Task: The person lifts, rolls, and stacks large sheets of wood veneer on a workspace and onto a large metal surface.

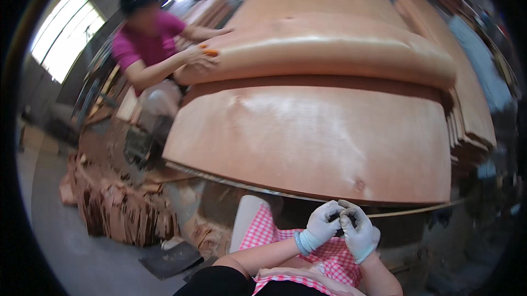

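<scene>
My left hand (320, 225) and my right hand (357, 230), both in white gloves with dirty fingertips, meet in front of my pink checked apron (263, 224). Their fingertips are bent together; whether something small is between them cannot be told. Just beyond them lies the near edge of a large wood veneer sheet (304, 139) with a knot near that edge, on top of a stack. Farther back, another veneer sheet (313, 59) bulges up in a long curved fold across the stack. Neither of my hands touches the sheets.
At the left, a co-worker in a magenta shirt (158, 40) has both hands on the folded veneer, one with an orange object (211, 52). A bundle of torn veneer strips (123, 209) stands on the floor at lower left. More stacked veneer (461, 73) lies along the right side.
</scene>
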`<act>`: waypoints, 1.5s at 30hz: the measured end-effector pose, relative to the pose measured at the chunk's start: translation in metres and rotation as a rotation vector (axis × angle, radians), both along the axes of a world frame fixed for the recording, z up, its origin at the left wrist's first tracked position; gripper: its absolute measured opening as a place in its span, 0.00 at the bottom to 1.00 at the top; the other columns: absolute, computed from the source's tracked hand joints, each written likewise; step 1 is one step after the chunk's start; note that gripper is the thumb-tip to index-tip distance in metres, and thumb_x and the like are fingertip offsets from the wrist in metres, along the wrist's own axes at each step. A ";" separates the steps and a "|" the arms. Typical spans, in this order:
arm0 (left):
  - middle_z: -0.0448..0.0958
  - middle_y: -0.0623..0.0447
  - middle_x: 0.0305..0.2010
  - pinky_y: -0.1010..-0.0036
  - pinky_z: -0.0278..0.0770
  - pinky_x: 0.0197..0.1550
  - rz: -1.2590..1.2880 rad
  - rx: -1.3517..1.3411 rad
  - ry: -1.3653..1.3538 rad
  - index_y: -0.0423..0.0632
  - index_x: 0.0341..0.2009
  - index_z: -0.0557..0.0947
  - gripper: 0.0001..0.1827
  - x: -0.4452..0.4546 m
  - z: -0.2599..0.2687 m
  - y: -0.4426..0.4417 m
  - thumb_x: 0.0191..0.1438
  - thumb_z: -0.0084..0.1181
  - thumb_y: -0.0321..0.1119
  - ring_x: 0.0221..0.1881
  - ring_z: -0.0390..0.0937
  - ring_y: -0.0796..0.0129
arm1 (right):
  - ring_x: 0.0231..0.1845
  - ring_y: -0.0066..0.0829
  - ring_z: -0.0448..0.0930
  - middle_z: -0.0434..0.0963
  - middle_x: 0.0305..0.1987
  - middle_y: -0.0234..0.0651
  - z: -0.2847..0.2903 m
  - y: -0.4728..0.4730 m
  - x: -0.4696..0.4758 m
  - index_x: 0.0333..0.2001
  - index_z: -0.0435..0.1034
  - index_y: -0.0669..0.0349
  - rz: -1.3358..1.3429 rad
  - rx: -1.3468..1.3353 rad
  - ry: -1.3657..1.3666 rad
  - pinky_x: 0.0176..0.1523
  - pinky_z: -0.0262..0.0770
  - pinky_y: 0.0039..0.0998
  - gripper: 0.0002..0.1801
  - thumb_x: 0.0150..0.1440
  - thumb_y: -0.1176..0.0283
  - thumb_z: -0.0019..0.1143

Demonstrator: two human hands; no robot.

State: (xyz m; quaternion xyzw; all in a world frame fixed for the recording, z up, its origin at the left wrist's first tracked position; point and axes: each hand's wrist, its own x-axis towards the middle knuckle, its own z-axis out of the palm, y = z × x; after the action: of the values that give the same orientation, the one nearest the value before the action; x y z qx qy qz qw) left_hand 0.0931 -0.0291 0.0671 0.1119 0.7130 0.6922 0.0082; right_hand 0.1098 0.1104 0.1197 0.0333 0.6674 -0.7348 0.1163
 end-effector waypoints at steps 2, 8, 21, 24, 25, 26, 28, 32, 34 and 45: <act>0.76 0.54 0.33 0.74 0.74 0.42 0.147 0.112 -0.108 0.43 0.36 0.82 0.05 -0.004 -0.003 -0.031 0.54 0.62 0.26 0.36 0.74 0.70 | 0.65 0.36 0.70 0.70 0.64 0.49 -0.011 -0.026 -0.010 0.57 0.66 0.69 0.034 0.071 0.161 0.65 0.67 0.34 0.21 0.63 0.71 0.57; 0.75 0.60 0.26 0.77 0.70 0.30 0.954 0.216 -0.103 0.46 0.26 0.79 0.06 -0.055 -0.048 -0.274 0.52 0.61 0.22 0.28 0.69 0.77 | 0.38 0.41 0.82 0.80 0.35 0.46 -0.035 0.007 -0.056 0.38 0.76 0.66 0.168 0.888 0.217 0.46 0.77 0.35 0.11 0.60 0.68 0.57; 0.84 0.45 0.36 0.67 0.78 0.44 1.128 -0.734 -0.452 0.38 0.41 0.84 0.17 -0.083 -0.118 -0.575 0.50 0.67 0.36 0.36 0.81 0.63 | 0.38 0.52 0.81 0.80 0.33 0.56 -0.078 0.138 -0.077 0.32 0.77 0.71 0.149 1.432 -0.094 0.44 0.75 0.43 0.25 0.51 0.53 0.64; 0.84 0.46 0.36 0.67 0.77 0.43 1.089 -0.645 -0.428 0.38 0.40 0.84 0.13 -0.067 -0.104 -0.600 0.51 0.62 0.32 0.35 0.79 0.64 | 0.41 0.53 0.81 0.80 0.35 0.56 -0.089 0.115 -0.098 0.33 0.78 0.68 0.229 1.467 -0.151 0.44 0.75 0.45 0.29 0.48 0.47 0.65; 0.84 0.45 0.35 0.67 0.77 0.43 1.105 -0.488 -0.428 0.37 0.38 0.84 0.13 -0.077 -0.102 -0.577 0.49 0.63 0.32 0.35 0.79 0.64 | 0.41 0.54 0.81 0.80 0.35 0.56 -0.093 0.129 -0.100 0.33 0.78 0.68 0.242 1.457 -0.164 0.44 0.75 0.46 0.30 0.47 0.46 0.64; 0.83 0.41 0.38 0.64 0.78 0.45 1.177 -0.616 -0.439 0.38 0.41 0.83 0.17 -0.092 -0.089 -0.534 0.46 0.63 0.31 0.37 0.80 0.58 | 0.42 0.54 0.81 0.80 0.36 0.56 -0.075 0.126 -0.099 0.33 0.78 0.67 0.238 1.472 -0.247 0.46 0.75 0.46 0.29 0.47 0.46 0.64; 0.81 0.37 0.45 0.59 0.80 0.47 1.349 -1.232 -0.310 0.40 0.55 0.75 0.29 -0.112 -0.064 -0.476 0.48 0.63 0.34 0.42 0.81 0.45 | 0.45 0.53 0.81 0.81 0.38 0.55 -0.076 0.137 -0.096 0.34 0.79 0.65 0.229 1.449 -0.277 0.50 0.75 0.45 0.27 0.48 0.48 0.64; 0.67 0.30 0.63 0.49 0.57 0.70 0.643 -1.007 -0.051 0.34 0.64 0.66 0.35 -0.118 -0.068 -0.270 0.50 0.55 0.31 0.67 0.63 0.42 | 0.45 0.49 0.82 0.82 0.40 0.51 -0.079 0.119 -0.105 0.38 0.79 0.63 0.258 1.373 -0.354 0.50 0.77 0.43 0.24 0.50 0.51 0.64; 0.60 0.29 0.69 0.47 0.46 0.74 0.248 -1.177 0.223 0.33 0.65 0.64 0.39 -0.112 -0.070 -0.134 0.50 0.56 0.36 0.70 0.57 0.38 | 0.50 0.48 0.81 0.81 0.47 0.49 -0.078 0.118 -0.107 0.43 0.80 0.61 0.314 1.367 -0.407 0.53 0.77 0.44 0.25 0.53 0.50 0.60; 0.56 0.34 0.72 0.52 0.42 0.75 -0.066 -1.105 0.184 0.37 0.70 0.56 0.55 -0.097 -0.067 0.063 0.46 0.68 0.51 0.74 0.50 0.42 | 0.50 0.50 0.81 0.81 0.48 0.49 -0.061 0.204 -0.089 0.45 0.79 0.57 0.280 1.186 -0.292 0.55 0.76 0.45 0.18 0.57 0.59 0.53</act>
State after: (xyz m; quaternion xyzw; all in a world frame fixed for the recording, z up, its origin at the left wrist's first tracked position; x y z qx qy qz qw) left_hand -0.0038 0.0336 0.0006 0.1731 0.9636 0.2022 0.0248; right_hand 0.0209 0.3146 0.0592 0.1047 0.9369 -0.2050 0.2632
